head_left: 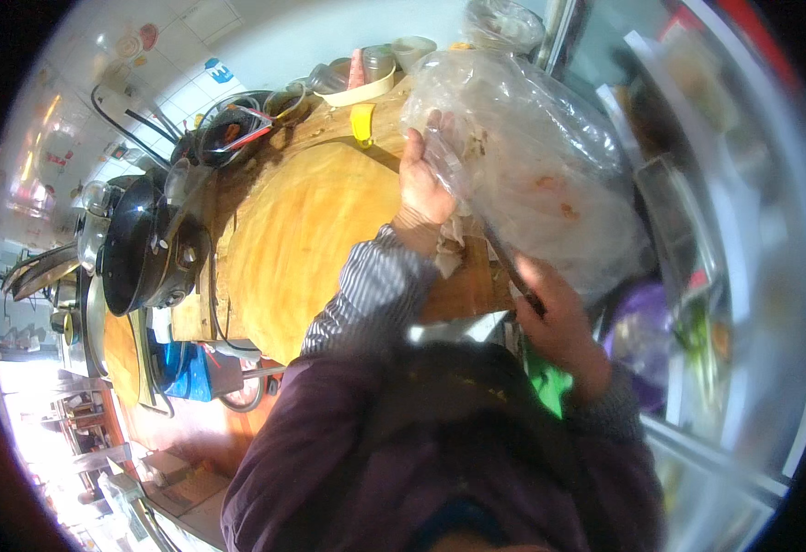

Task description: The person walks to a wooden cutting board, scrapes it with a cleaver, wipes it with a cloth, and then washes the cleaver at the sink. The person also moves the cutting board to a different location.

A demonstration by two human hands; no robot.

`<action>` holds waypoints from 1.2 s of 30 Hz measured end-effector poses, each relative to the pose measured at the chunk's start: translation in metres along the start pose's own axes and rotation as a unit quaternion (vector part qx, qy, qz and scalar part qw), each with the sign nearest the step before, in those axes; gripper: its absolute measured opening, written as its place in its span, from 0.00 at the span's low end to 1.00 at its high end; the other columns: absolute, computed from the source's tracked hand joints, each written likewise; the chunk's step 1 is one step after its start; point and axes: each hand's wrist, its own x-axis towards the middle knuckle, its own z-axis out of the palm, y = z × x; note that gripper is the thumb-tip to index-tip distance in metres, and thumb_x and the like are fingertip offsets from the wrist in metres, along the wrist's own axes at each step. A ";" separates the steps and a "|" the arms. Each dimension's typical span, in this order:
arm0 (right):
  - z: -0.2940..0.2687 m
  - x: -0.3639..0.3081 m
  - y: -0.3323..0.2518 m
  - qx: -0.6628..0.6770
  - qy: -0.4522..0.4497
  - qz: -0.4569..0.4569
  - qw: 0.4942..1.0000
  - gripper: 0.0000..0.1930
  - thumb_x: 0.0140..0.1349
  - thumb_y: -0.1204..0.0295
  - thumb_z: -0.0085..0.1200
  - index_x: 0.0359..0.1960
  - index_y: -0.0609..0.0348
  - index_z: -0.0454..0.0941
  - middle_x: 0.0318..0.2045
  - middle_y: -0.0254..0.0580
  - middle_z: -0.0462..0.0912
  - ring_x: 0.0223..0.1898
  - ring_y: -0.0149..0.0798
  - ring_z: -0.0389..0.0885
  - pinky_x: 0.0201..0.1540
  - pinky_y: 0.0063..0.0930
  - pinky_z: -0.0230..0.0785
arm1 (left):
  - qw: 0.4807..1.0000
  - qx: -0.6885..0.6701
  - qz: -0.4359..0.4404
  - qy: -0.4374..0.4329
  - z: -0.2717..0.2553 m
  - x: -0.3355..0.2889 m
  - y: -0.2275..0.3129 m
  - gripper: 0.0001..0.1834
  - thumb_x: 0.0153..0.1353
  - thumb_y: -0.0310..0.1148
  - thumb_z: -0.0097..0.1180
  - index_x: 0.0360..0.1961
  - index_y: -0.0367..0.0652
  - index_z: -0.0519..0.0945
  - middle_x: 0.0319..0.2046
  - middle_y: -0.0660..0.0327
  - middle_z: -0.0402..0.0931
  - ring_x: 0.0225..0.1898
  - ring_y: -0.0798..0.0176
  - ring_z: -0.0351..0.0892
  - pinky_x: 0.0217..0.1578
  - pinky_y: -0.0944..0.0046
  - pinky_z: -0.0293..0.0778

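Two hands at work, prob. partway thru: right grip (559, 322) is closed on the dark handle of a long slim tool (506, 253), poss. a knife, angled up-left from it toward the left grip (428, 189). Left grip is up against the edge of a big clear plastic bag (559, 129), thumb raised; can't tell if it's pinching the film or just resting there. Bag lies right of left grip & beyond right grip, w/ pale, reddish-flecked stuff showing thru. Done, AFAICT: tool in hand, bag within reach. Left, I'd judge: whatever's in the bag, since it looks to be inside still. Few pale scraps (449, 253) sit on the bench (477, 290) just below left grip; round wooden board (302, 221) is left of it, no cut pieces visible there.
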 end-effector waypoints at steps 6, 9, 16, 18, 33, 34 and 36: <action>-0.025 -0.001 0.002 0.545 0.123 0.142 0.817 0.30 0.49 0.81 0.40 0.59 0.62 0.55 0.33 0.46 0.74 0.21 0.30 0.71 0.22 0.21 0.69 | 0.966 0.258 -0.028 0.008 0.015 -0.027 0.007 0.42 0.61 0.58 0.42 0.65 0.38 0.48 0.64 0.51 0.50 0.65 0.53 0.49 0.63 0.54 0.50; -0.025 0.002 -0.005 0.671 0.031 0.123 0.731 0.31 0.54 0.79 0.43 0.62 0.61 0.49 0.32 0.45 0.73 0.21 0.29 0.71 0.23 0.21 0.69 | 0.831 0.552 0.066 -0.006 0.009 -0.056 0.025 0.47 0.58 0.57 0.49 0.65 0.36 0.44 0.64 0.48 0.48 0.66 0.52 0.45 0.64 0.55 0.48; 0.018 0.021 0.004 0.379 -0.232 0.175 0.878 0.26 0.60 0.80 0.42 0.60 0.66 0.52 0.28 0.40 0.74 0.19 0.30 0.70 0.22 0.22 0.67 | 0.558 0.695 0.330 0.310 -0.054 -0.218 0.077 0.31 0.61 0.33 0.53 0.61 0.36 0.55 0.60 0.52 0.56 0.63 0.59 0.53 0.61 0.59 0.50; 0.036 0.029 0.010 0.250 -0.327 0.111 0.904 0.25 0.62 0.77 0.44 0.59 0.70 0.51 0.18 0.35 0.70 0.14 0.29 0.66 0.19 0.23 0.64 | 0.478 0.681 0.356 0.425 -0.071 -0.275 0.078 0.28 0.60 0.32 0.53 0.59 0.35 0.58 0.56 0.51 0.60 0.60 0.57 0.57 0.60 0.59 0.52; 0.128 0.064 -0.030 -0.374 -0.303 0.095 0.872 0.17 0.59 0.82 0.40 0.51 0.68 0.57 0.37 0.62 0.76 0.41 0.55 0.77 0.46 0.45 0.69 | 0.861 0.245 0.139 0.423 -0.111 -0.340 0.049 0.15 0.67 0.33 0.40 0.44 0.30 0.69 0.40 0.49 0.75 0.40 0.56 0.77 0.43 0.61 0.75; 0.136 0.057 -0.038 -0.361 -0.344 0.100 0.861 0.15 0.59 0.82 0.39 0.49 0.68 0.58 0.36 0.61 0.76 0.40 0.54 0.78 0.45 0.45 0.70 | 0.866 0.236 0.139 0.418 -0.113 -0.340 0.049 0.15 0.67 0.33 0.40 0.44 0.29 0.69 0.40 0.50 0.74 0.40 0.56 0.77 0.43 0.61 0.75; 0.153 0.036 -0.055 -0.348 -0.368 0.072 0.859 0.18 0.57 0.82 0.40 0.50 0.68 0.58 0.32 0.58 0.77 0.34 0.55 0.77 0.39 0.46 0.70 | 0.875 0.232 0.128 0.404 -0.118 -0.341 0.049 0.15 0.67 0.32 0.39 0.45 0.29 0.69 0.42 0.49 0.74 0.42 0.55 0.77 0.44 0.59 0.75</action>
